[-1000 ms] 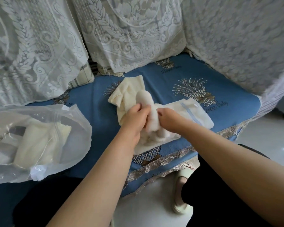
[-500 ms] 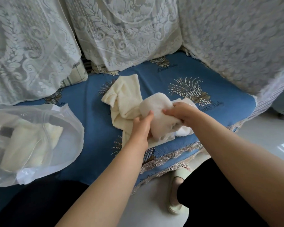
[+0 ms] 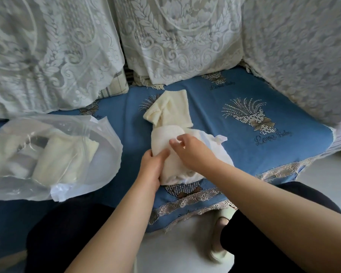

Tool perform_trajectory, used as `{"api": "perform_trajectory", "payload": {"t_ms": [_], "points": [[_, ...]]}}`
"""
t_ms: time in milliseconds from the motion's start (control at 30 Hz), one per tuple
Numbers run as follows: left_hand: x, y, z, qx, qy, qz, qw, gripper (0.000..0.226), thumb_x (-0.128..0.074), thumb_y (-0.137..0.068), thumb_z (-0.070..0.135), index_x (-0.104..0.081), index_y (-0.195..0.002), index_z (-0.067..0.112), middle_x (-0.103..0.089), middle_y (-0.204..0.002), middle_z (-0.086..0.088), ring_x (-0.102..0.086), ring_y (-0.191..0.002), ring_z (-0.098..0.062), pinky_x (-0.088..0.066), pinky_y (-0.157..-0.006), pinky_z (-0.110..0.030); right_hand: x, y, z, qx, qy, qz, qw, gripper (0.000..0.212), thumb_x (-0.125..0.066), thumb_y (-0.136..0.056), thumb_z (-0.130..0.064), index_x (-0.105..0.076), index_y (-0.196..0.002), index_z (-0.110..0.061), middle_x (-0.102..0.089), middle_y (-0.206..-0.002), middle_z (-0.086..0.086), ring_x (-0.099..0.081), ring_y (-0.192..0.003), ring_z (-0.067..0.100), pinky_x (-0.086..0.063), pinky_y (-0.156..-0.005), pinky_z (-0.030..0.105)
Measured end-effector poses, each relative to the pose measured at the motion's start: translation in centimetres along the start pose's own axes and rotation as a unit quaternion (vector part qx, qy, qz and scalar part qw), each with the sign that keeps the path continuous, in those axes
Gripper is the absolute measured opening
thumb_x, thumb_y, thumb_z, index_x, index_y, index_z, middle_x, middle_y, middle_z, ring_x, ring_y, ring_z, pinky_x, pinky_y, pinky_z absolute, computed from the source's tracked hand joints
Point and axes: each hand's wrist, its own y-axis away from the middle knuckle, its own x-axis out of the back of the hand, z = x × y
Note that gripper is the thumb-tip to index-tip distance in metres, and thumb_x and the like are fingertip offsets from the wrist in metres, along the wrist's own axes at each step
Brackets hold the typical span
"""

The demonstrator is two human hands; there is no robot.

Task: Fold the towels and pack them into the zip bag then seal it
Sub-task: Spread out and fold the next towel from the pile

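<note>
Towel (image 3: pixel 177 154), cream, lies rolled under both hands.

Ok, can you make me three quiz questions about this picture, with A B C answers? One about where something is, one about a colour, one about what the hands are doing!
1. Where does the zip bag lie?
A. left of the hands
B. on the floor
C. on the person's lap

2. What colour is the sofa cover?
A. red
B. blue
C. green

3. What is the left hand doing?
A. resting idle
B. sealing the bag
C. gripping the white towel

Answers:
1 A, the bag lies on the seat, left of both hands.
2 B, the cover is blue with basket prints.
3 C, it grips the towel's side while the right hand rests on top.
</note>
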Motion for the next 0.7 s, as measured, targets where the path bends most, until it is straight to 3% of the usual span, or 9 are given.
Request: {"api": "perform_trajectory", "payload": {"t_ms": [67, 133, 200, 300, 367, 467, 533, 600, 700], "points": [[0.0, 0.4, 0.3, -0.029, -0.023, -0.021, 0.999, 0.04, -0.077, -0.076, 0.036, -0.063, -0.111, 0.02, -0.074, -0.095, -0.005, -0.071, -0.082, -0.024, -0.06, -0.069, -0.041, -0.7, 0.4, -0.8, -0.054, -0.116, -0.077, 0.989, 0.047, -0.038, -0.092, -0.062, -0.054, -0.112, -0.022, -0.056, -0.116, 0.009, -0.053, -0.115, 0.025, -0.038, -0.089, 0.032], [-0.2, 1.1, 0.7, -0.073, -0.03, -0.103, 0.992, 0.034, -0.063, -0.085, 0.038, -0.061, -0.119, 0.029, -0.073, -0.102, 0.0, -0.071, -0.091, -0.019, -0.058, -0.079, -0.04, -0.1, 0.3, -0.9, -0.102, -0.214, -0.085, 0.968, 0.08, -0.043, -0.086, -0.068, -0.034, -0.143, -0.014, -0.041, -0.144, 0.011, -0.041, -0.132, 0.027, -0.032, -0.106, 0.036], [-0.4, 2.0, 1.1, -0.116, -0.039, -0.196, 0.973, 0.03, -0.048, -0.093, 0.041, -0.061, -0.12, 0.038, -0.07, -0.112, 0.001, -0.068, -0.099, -0.018, -0.057, -0.081, -0.038, 0.9, 0.1, -0.5, -0.123, -0.261, -0.073, 0.955, 0.095, -0.051, -0.076, -0.075, -0.03, -0.146, -0.013, -0.044, -0.143, 0.009, -0.047, -0.127, 0.029, -0.039, -0.106, 0.044], [-1.1, 2.8, 1.4, -0.11, 0.007, -0.228, 0.968, 0.028, -0.044, -0.098, 0.04, -0.065, -0.115, 0.032, -0.07, -0.106, 0.0, -0.069, -0.082, -0.011, -0.054, -0.067, -0.026, 2.3, -0.4, 0.5, -0.128, -0.284, -0.032, 0.95, 0.069, -0.072, -0.07, -0.061, -0.053, -0.117, -0.014, -0.066, -0.107, 0.007, -0.066, -0.097, 0.023, -0.055, -0.087, 0.044], [-1.6, 2.7, 1.3, -0.096, 0.032, -0.203, 0.974, 0.03, -0.045, -0.099, 0.035, -0.059, -0.123, 0.025, -0.067, -0.105, 0.002, -0.066, -0.078, -0.007, -0.052, -0.066, -0.023, 2.4, -0.5, 1.1, -0.133, -0.236, -0.007, 0.963, 0.046, -0.073, -0.076, -0.042, -0.05, -0.108, -0.019, -0.064, -0.097, 0.002, -0.065, -0.091, 0.022, -0.055, -0.082, 0.039], [-1.8, 2.5, 0.9, -0.06, 0.045, -0.189, 0.979, 0.038, -0.043, -0.099, 0.043, -0.05, -0.131, 0.024, -0.062, -0.125, -0.003, -0.061, -0.11, -0.017, -0.052, -0.09, -0.036, 2.5, -0.6, 1.3, -0.094, -0.197, 0.016, 0.976, 0.049, -0.064, -0.082, -0.029, -0.044, -0.125, -0.017, -0.062, -0.107, 0.004, -0.063, -0.096, 0.022, -0.053, -0.079, 0.036], [-1.2, 2.5, 1.0, 0.016, 0.12, -0.224, 0.967, 0.051, -0.043, -0.094, 0.054, -0.054, -0.129, 0.019, -0.063, -0.126, -0.01, -0.061, -0.113, -0.026, -0.054, -0.087, -0.042, 2.7, -0.4, 0.9, -0.045, -0.33, 0.004, 0.943, 0.038, -0.063, -0.082, -0.021, -0.051, -0.117, -0.015, -0.065, -0.103, 0.006, -0.068, -0.088, 0.017, -0.055, -0.067, 0.031], [0.1, 2.1, 1.4, 0.032, 0.207, -0.279, 0.937, 0.066, -0.046, -0.088, 0.062, -0.055, -0.131, 0.013, -0.061, -0.128, -0.015, -0.059, -0.117, -0.031, -0.052, -0.091, -0.045, 3.0, 0.0, 0.1, -0.023, -0.445, -0.039, 0.894, 0.031, -0.063, -0.076, -0.021, -0.055, -0.105, -0.012, -0.069, -0.092, 0.006, -0.07, -0.077, 0.014, -0.055, -0.06, 0.029], [2.3, 1.9, 2.6, 0.006, 0.252, -0.32, 0.913, 0.065, -0.058, -0.084, 0.057, -0.056, -0.13, 0.011, -0.058, -0.131, -0.017, -0.056, -0.119, -0.033, -0.051, -0.092, -0.047, 3.2, 0.2, -0.7, -0.061, -0.522, -0.11, 0.844, 0.044, -0.061, -0.069, -0.026, -0.06, -0.106, -0.004, -0.068, -0.092, 0.015, -0.067, -0.084, 0.028, -0.057, -0.072, 0.039]]}}
